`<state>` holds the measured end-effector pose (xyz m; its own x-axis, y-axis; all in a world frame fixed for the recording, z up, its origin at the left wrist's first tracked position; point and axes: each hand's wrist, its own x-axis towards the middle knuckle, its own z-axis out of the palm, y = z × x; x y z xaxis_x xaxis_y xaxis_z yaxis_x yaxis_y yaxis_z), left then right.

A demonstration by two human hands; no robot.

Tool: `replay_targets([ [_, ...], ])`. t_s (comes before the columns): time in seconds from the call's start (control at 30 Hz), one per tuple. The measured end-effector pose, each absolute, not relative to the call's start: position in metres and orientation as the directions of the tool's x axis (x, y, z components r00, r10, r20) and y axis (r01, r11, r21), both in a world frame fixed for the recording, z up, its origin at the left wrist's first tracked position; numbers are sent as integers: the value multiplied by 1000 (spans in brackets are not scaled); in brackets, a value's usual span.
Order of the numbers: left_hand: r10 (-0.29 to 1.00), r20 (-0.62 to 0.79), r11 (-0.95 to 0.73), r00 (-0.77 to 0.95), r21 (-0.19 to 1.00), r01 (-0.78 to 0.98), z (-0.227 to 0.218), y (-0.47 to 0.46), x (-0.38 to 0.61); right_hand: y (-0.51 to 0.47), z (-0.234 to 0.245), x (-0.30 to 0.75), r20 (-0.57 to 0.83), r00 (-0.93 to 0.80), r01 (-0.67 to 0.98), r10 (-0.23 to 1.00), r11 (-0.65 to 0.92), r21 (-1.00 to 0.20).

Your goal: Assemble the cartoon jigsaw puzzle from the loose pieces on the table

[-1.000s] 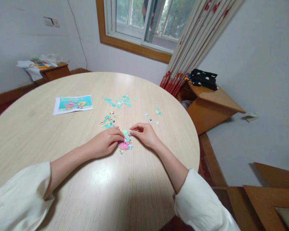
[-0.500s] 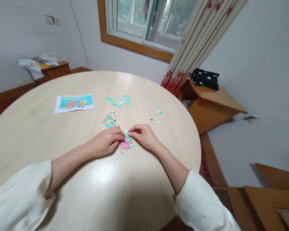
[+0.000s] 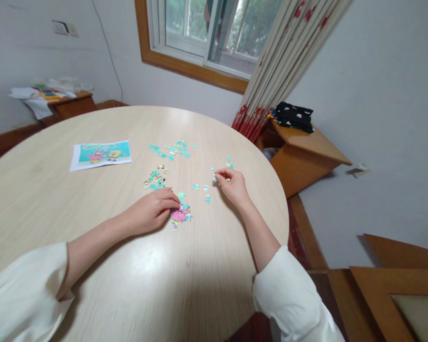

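A small joined section of jigsaw puzzle, pink with turquoise edges, lies flat on the round table. My left hand rests at its left side, fingers curled together with the tips pressed on it. Farther right, my right hand pinches a small puzzle piece between thumb and fingertips, low over the table. Between the hands lie a few loose pieces. More turquoise pieces sit just beyond my right hand, partly hidden by it.
Loose puzzle pieces form a mixed pile beyond my left hand and a turquoise group farther back. A printed cartoon picture lies at the left. Past the table's right edge stands a wooden cabinet with dark folded cloth on top.
My right hand has left the joined section and moved right and away to the loose pieces, uncovering several pieces. My left hand stays on the section. The view has shifted slightly.
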<state>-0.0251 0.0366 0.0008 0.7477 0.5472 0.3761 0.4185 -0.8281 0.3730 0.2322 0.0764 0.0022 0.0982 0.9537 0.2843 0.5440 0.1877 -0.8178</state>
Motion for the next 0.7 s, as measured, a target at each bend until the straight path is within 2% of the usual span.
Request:
replay_targets([
  [0.1, 539, 379, -834, 753, 367, 412, 2, 37, -25, 82, -5, 244, 243, 116, 603, 963, 126, -787],
  [0.27, 550, 368, -823, 749, 389, 414, 2, 36, -25, 84, -12, 247, 220, 57, 617, 974, 139, -775],
  [0.43, 558, 361, -818, 747, 387, 425, 0, 37, -25, 78, -8, 235, 170, 53, 473, 984, 125, -872],
  [0.5, 557, 354, -819, 751, 381, 428, 0, 36, -25, 69, -4, 219, 143, -14, 372, 990, 138, -918],
  [0.57, 555, 350, -820, 754, 382, 426, 1, 36, -25, 56, -1, 200, 135, -102, 338, 986, 162, -927],
  [0.7, 548, 364, -826, 753, 376, 420, 1, 36, -25, 35, 5, 174, 175, -196, 424, 965, 244, -872],
])
